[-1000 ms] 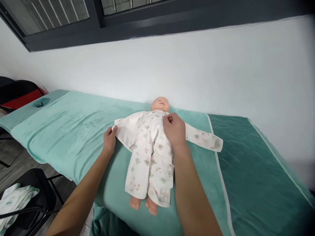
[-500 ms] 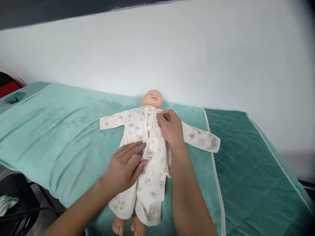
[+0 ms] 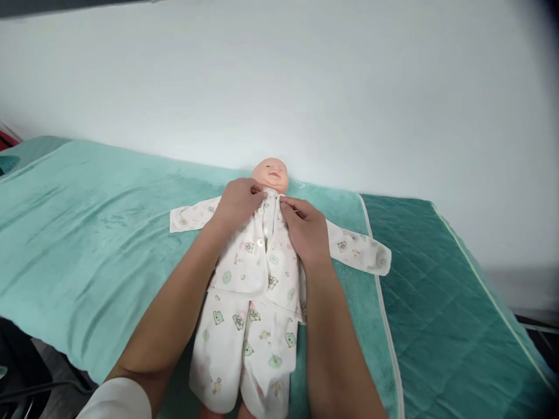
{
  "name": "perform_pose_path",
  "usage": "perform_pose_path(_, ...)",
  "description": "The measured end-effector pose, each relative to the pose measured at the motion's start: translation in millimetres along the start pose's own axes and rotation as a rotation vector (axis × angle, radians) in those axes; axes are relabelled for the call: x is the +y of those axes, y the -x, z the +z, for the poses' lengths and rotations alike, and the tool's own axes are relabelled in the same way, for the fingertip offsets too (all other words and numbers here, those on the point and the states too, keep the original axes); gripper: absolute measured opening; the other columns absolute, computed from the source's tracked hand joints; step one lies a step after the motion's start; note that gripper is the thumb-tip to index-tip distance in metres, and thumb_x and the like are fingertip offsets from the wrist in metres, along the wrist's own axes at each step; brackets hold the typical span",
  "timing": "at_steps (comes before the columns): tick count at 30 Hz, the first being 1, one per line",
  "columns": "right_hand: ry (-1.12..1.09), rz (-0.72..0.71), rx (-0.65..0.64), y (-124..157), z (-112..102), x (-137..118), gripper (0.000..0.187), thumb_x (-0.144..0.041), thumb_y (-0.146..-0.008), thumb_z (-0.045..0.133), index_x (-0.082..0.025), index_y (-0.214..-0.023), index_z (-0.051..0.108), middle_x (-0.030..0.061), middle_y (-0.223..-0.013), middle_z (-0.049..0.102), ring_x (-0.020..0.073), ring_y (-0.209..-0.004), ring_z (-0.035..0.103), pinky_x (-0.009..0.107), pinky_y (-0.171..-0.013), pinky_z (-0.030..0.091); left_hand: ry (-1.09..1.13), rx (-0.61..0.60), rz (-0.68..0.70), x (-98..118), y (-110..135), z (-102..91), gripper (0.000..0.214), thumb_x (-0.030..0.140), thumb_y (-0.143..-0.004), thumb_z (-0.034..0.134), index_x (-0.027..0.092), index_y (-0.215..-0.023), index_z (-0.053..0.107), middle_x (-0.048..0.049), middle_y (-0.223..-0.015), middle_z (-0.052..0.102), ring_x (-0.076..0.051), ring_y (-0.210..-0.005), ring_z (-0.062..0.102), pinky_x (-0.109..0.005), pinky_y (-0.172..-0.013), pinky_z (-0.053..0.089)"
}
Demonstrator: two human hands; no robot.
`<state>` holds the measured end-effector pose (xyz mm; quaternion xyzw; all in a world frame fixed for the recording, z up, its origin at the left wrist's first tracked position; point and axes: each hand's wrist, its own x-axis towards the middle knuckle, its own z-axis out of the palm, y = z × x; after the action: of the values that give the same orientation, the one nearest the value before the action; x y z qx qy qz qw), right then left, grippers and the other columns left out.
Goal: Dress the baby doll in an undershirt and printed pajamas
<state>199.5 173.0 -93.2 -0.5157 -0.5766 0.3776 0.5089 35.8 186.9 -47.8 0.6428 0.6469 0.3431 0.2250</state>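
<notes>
A baby doll [image 3: 271, 173] lies on its back, dressed in a white printed baby shirt [image 3: 244, 259] and matching trousers [image 3: 222, 349]. The shirt's front edges lie close together at the collar and part slightly lower down, where a button shows. At the neck, my left hand [image 3: 240, 201] pinches the collar edge on the left side. My right hand [image 3: 305, 227] pinches the other front edge just below the collar, on the right. Both sleeves stretch out flat to the sides. The doll's feet are mostly cut off at the bottom of the view.
The doll lies on a light green cloth [image 3: 109, 233] with a pale border. Darker green quilted cover [image 3: 445, 291] spreads to the right. A white wall [image 3: 279, 81] rises right behind the doll's head. Something black [image 3: 21, 372] stands at the lower left.
My left hand has moved up from the doll's belly to the collar and closed on the shirt edge. My right hand keeps its pinch near the collar.
</notes>
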Motion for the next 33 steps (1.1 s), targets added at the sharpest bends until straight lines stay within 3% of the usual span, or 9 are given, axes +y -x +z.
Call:
perform_pose_path(4, 0.001, -0.002, 0.028, 1, 3, -1, 0.024, -0.036, -0.087, 0.064, -0.024, -0.099, 0.08, 0.0045, -0.108, 0.075, 0.0219, -0.099, 0.067, 0.038, -0.094, 0.05, 0.099, -0.099, -0.023, 3, -1, -2.7, 0.012, 0.021, -0.085, 0.061, 0.018, -0.074, 0.066, -0.0013, -0.074, 0.068, -0.013, -0.061, 0.055, -0.028, -0.061, 0.042)
perform_pose_path(9, -0.016, -0.097, 0.06, 3, 7, 1, 0.019, -0.034, -0.087, 0.065, -0.026, -0.098, 0.079, 0.0036, -0.103, 0.072, 0.0206, -0.096, 0.066, 0.038, -0.089, 0.052, 0.508, 0.024, -0.08, -2, 2, 0.7, 0.007, 0.022, -0.084, 0.065, 0.017, -0.079, 0.067, -0.0023, -0.074, 0.067, -0.011, -0.063, 0.056, -0.026, -0.061, 0.045)
perform_pose_path(12, -0.026, -0.164, 0.057, 3, 9, 4, 0.016, -0.032, -0.088, 0.066, -0.027, -0.097, 0.078, 0.0038, -0.106, 0.07, 0.0212, -0.102, 0.066, 0.038, -0.091, 0.053, 0.639, 0.082, -0.138, 1, 4, 6.4, 0.008, 0.021, -0.084, 0.065, 0.016, -0.078, 0.066, -0.0027, -0.07, 0.066, -0.011, -0.063, 0.057, -0.025, -0.063, 0.047)
perform_pose_path(22, -0.115, -0.128, -0.022, -6, 11, -2, 0.016, -0.031, -0.085, 0.069, -0.027, -0.098, 0.078, 0.0023, -0.11, 0.072, 0.0202, -0.106, 0.067, 0.039, -0.097, 0.052, 0.632, 0.063, -0.109, -11, 7, 9.2, 0.009, 0.024, -0.081, 0.069, 0.016, -0.078, 0.069, -0.0008, -0.072, 0.067, -0.011, -0.068, 0.058, -0.025, -0.07, 0.046)
perform_pose_path(27, -0.051, -0.199, -0.058, -23, 17, -8, 0.015, -0.029, -0.087, 0.066, -0.025, -0.092, 0.079, 0.0022, -0.107, 0.075, 0.0197, -0.103, 0.068, 0.038, -0.096, 0.052, 0.652, 0.052, -0.111, -11, 8, 8.4, 0.009, 0.023, -0.083, 0.069, 0.015, -0.08, 0.071, -0.0011, -0.074, 0.067, -0.011, -0.069, 0.057, -0.025, -0.07, 0.046)
perform_pose_path(33, -0.003, -0.2, -0.067, -23, 20, -5, 0.015, -0.029, -0.086, 0.066, -0.025, -0.093, 0.078, 0.0028, -0.107, 0.074, 0.0187, -0.097, 0.068, 0.037, -0.091, 0.052, 0.708, 0.045, -0.137, -7, 9, 9.6, 0.003, 0.018, -0.084, 0.068, 0.016, -0.082, 0.067, -0.0002, -0.073, 0.065, -0.01, -0.068, 0.058, -0.024, -0.069, 0.046)
